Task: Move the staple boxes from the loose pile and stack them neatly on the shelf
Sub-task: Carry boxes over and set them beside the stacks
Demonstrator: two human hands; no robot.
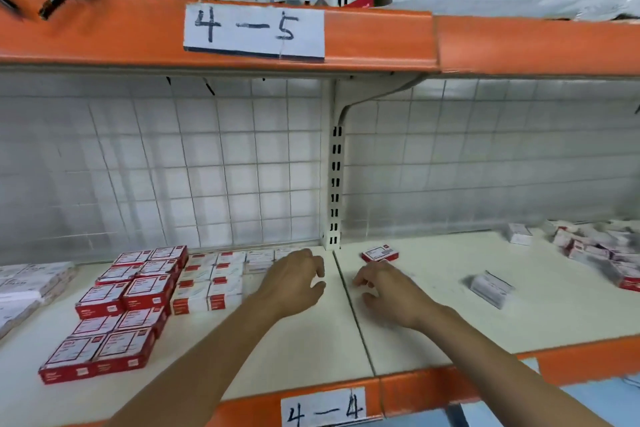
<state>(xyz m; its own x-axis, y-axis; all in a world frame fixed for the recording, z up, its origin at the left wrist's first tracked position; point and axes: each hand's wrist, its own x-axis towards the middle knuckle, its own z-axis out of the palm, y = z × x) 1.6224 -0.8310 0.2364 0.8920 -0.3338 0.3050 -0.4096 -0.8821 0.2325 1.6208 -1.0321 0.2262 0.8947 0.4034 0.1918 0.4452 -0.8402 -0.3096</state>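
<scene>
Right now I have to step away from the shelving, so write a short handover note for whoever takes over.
Left hand: fingers loosely curled, holding nothing, by the white stacked boxes.
Right hand: fingers loosely curled, holding nothing, just short of a single red box lying flat.
Done: red stacked boxes sit in neat rows on the left of shelf 4-4, white stacks beside them.
Left: the single red box, a tilted white box, another box farther back, and the loose pile at far right.
</scene>
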